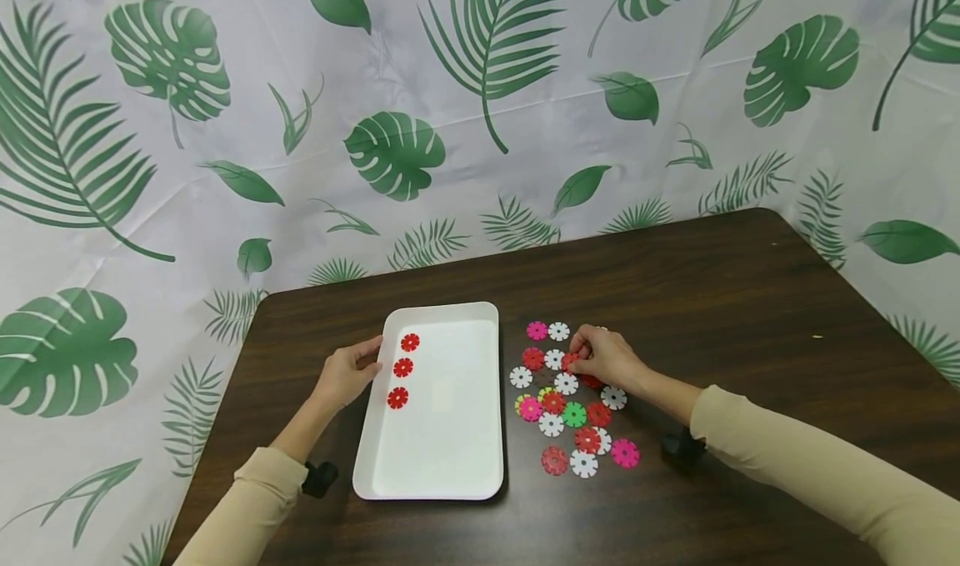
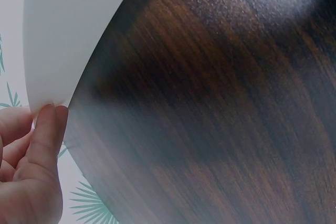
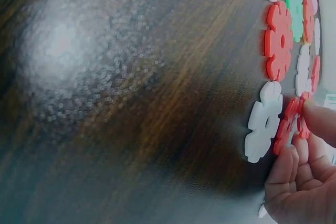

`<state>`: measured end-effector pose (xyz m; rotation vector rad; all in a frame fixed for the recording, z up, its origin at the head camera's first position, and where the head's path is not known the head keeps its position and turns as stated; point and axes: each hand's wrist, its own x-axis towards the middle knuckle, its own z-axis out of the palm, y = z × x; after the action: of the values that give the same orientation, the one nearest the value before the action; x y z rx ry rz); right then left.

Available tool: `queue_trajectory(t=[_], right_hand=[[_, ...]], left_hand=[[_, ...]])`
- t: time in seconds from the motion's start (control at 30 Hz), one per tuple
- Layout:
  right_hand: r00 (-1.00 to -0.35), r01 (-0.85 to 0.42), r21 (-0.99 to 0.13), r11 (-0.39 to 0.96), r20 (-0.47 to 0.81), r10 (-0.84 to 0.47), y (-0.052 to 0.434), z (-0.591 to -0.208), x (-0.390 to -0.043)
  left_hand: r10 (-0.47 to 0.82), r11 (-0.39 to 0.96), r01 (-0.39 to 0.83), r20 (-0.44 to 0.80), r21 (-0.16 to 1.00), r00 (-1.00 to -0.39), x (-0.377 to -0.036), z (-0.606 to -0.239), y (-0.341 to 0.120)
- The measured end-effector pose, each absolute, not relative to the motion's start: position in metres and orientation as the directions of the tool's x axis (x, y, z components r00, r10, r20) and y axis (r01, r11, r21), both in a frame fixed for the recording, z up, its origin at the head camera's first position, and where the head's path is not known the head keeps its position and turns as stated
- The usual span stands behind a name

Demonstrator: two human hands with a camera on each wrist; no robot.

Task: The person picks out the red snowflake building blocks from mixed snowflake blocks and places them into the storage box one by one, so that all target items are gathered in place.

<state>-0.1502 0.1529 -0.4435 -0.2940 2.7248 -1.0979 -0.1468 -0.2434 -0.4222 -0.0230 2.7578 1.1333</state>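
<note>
A white tray (image 1: pixel 480 399) lies on the dark wooden table (image 1: pixel 712 299), with three red snowflake discs (image 1: pixel 402 368) in a column along its left side. My left hand (image 1: pixel 371 362) rests with straight fingers (image 2: pixel 46 129) against the tray's left rim (image 2: pixel 58 51). To the right of the tray lies a loose pile of discs (image 1: pixel 573 416) in red, white, pink and green. My right hand (image 1: pixel 579 358) is at the top of that pile and pinches a red disc (image 3: pixel 290 124) between its fingertips (image 3: pixel 320 121), beside a white disc (image 3: pixel 262 124).
A white cloth printed with green leaves (image 1: pixel 480 91) hangs behind and left of the table. Bare tabletop stretches behind and to the right of the pile. Black wrist cameras (image 1: pixel 681 448) sit by both cuffs.
</note>
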Motion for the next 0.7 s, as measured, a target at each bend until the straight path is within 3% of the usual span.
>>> queue_trajectory(t=[0.33, 0.7], right_hand=[[-0.965, -0.150, -0.705, 0.693, -0.049, -0.258, 0.1535, -0.4435, -0.1515], [-0.967, -0.129, -0.784, 0.607, -0.037, -0.254, 0.1525, -0.4398, -0.1545]], left_hand=[[0.053, 0.716, -0.070, -0.154, 0.695, -0.987, -0.1476, -0.4221, -0.2449], [0.052, 0.718, -0.076, -0.162, 0.692, -0.986, -0.1485, -0.4197, -0.2455]])
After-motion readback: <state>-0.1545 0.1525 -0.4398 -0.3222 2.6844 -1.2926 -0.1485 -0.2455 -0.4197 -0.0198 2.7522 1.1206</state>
